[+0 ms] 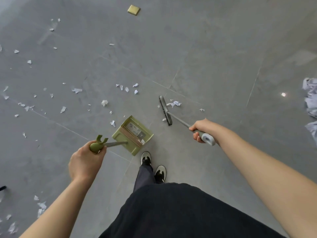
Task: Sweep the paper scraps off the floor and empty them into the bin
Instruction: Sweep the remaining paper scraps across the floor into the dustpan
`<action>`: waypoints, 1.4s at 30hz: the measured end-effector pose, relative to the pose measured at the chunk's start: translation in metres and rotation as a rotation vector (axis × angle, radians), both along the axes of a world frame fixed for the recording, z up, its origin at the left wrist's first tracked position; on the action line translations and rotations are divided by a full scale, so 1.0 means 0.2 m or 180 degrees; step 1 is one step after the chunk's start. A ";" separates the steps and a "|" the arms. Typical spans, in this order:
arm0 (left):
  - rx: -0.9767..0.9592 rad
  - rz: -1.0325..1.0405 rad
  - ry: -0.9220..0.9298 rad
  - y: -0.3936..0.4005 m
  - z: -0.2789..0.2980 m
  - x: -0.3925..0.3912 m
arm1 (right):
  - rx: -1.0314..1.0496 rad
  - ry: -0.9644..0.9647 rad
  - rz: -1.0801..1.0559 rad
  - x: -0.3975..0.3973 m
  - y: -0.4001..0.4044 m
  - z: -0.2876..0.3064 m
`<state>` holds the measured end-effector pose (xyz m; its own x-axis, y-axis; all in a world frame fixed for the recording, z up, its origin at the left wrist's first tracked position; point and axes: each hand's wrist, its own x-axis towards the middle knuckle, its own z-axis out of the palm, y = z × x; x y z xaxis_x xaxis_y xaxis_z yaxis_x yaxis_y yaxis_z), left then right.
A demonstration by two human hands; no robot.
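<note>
The olive-green plastic dustpan (133, 134) is seen resting on the grey tiled floor (214, 54), just ahead of the two black-and-white trainers (145, 158). Its green handle grip is gripped by the left hand (85, 163), fingers curled fully round it. The grey broom with dark bristles (165, 110) is held low to the right of the dustpan, its head down at the floor; the pale end of its handle is clasped by the right hand (204, 128), fingers wrapped tight. White torn paper scraps (77, 90) are scattered widely over the left half of the floor, and one crumpled scrap (175, 103) lies just beside the broom head. A few more scraps are seen between broom and dustpan. Larger crumpled paper sheets (310, 98) are piled at the right edge. A small brass-coloured square plate (134, 9) is set in the floor far ahead.
</note>
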<state>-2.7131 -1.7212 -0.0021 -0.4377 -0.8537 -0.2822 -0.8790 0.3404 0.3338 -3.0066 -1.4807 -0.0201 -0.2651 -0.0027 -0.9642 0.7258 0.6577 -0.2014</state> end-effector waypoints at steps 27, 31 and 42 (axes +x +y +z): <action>-0.0008 -0.0068 -0.0049 -0.09 -0.02 -0.50 | 0.0572 0.0188 -0.1059 -0.52 0.38 -0.21; -0.0050 0.0118 -0.0073 -0.05 -0.03 -0.49 | 0.0452 0.0295 -0.0764 -0.49 0.23 -0.20; -0.0208 0.0629 -0.0152 0.01 -0.02 -0.41 | -0.0165 -0.0290 -0.0098 -0.30 -0.36 -0.12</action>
